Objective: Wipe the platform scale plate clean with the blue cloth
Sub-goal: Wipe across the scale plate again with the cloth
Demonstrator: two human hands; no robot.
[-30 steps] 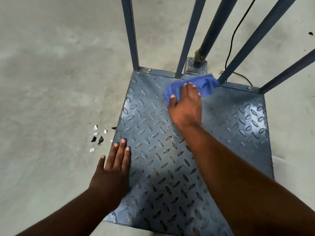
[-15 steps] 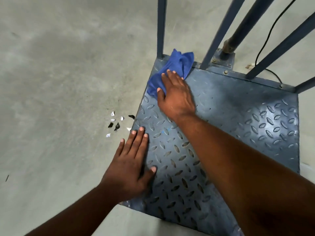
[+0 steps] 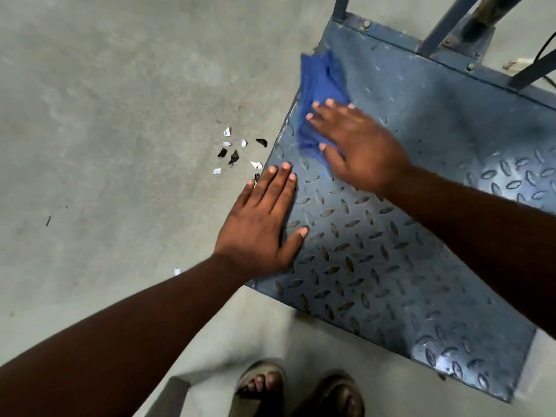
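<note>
1. Nearest to us, two feet (image 3: pixel 261 383) in sandals stand on the grey floor (image 3: pixel 105 115), just short of the plate's near-left corner.
2. Next we see the left hand (image 3: pixel 261 227) lying palm down on the plate (image 3: pixel 391 281) at its left edge. The fingers are straight and close together, the thumb is spread to the side, and it holds nothing. Its outer side reaches past the edge, over the floor.
3. The plate is blue-grey tread metal with raised oval lugs. It sits low on the floor.
4. Farther along the left edge we find the right hand (image 3: pixel 361 145), palm down with straight, slightly spread fingers, pressing on the cloth (image 3: pixel 319 91). The blue cloth is bunched up. It lies on the plate by the left edge and sticks out past the fingertips toward the far-left corner. Both hand and cloth are blurred.
5. On the floor just off the left edge, level with the gap between the hands, we see small white and black scraps (image 3: pixel 233 152) scattered.
6. Farthest off, along the far edge, a bolted rim carries blue bars (image 3: pixel 448 22) that rise out of view. A dark cable (image 3: pixel 541 51) runs behind them.
</note>
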